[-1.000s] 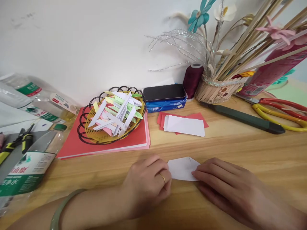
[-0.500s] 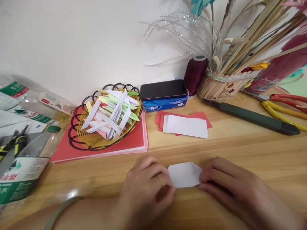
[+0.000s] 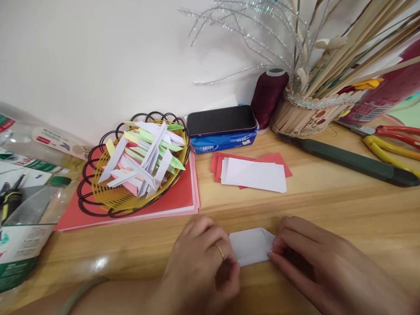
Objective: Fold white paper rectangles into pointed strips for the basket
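A small white sheet of paper point(image 3: 251, 246) with folded-in corners lies low over the wooden table, between my two hands. My left hand point(image 3: 205, 258), with a ring on one finger, pinches the paper's left end; its fingertips partly cover that end. At the right end, my right hand point(image 3: 308, 256) has thumb and fingers closed on the folded point. Behind them, a stack of white paper slips point(image 3: 256, 175) rests on several red slips point(image 3: 282, 162). A yellow basket with black looped rim point(image 3: 104, 192) holds many folded paper strips point(image 3: 152, 153) in white, green, yellow and pink.
Red and white sheets point(image 3: 183, 192) lie under the basket. A phone point(image 3: 221, 120) rests on a blue packet point(image 3: 223, 141), beside a dark thread spool point(image 3: 269, 96). Plastic bottles point(image 3: 33, 214) stand left. At right are a stick-sided pot point(image 3: 305, 116), a dark green tool point(image 3: 354, 159) and pliers point(image 3: 393, 144).
The view has shifted slightly, so the basket and bottles sit further left. Both hands still hold the white paper's ends, and its near edge now slants more.
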A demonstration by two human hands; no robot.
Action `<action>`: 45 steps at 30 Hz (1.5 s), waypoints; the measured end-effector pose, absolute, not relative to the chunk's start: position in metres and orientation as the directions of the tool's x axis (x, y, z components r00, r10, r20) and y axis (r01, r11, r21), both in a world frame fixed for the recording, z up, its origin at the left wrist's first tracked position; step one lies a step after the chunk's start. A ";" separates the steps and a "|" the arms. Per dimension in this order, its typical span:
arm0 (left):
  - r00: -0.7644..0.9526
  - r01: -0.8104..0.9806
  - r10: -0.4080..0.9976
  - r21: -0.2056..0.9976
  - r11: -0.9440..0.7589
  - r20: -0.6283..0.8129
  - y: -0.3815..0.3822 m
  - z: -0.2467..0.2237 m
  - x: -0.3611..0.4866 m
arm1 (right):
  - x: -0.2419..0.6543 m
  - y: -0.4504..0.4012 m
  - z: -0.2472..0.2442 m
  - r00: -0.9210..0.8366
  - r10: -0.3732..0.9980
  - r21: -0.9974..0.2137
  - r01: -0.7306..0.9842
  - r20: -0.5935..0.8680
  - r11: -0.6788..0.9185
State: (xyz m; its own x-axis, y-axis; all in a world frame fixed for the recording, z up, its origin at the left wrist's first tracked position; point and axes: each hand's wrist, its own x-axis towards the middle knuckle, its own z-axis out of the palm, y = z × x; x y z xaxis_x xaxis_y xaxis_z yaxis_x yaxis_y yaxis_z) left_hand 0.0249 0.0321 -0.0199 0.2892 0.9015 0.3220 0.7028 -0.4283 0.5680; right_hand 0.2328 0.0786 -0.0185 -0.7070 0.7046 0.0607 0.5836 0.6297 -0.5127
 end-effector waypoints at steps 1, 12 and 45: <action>0.290 0.709 0.900 0.559 -0.431 0.325 0.033 -0.020 0.025 | 0.232 0.079 -0.018 -0.705 0.707 -0.506 0.589 0.061 0.631; 0.404 0.801 0.836 0.298 -0.520 0.371 0.041 -0.022 0.029 | 0.228 0.084 -0.017 -0.721 0.685 -0.398 0.601 0.106 0.694; 0.440 0.832 0.837 0.205 -0.516 0.325 0.038 -0.022 0.025 | 0.229 0.081 -0.016 -0.703 0.684 -0.436 0.562 0.195 0.703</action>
State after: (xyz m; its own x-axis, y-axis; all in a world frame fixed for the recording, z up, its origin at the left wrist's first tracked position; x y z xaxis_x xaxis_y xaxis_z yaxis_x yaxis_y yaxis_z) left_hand 0.0251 0.0378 -0.0221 0.4395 0.8373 0.3253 0.8317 -0.5161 0.2048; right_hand 0.2289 0.0812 -0.0157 -0.7032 0.6837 0.1954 0.5621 0.7028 -0.4361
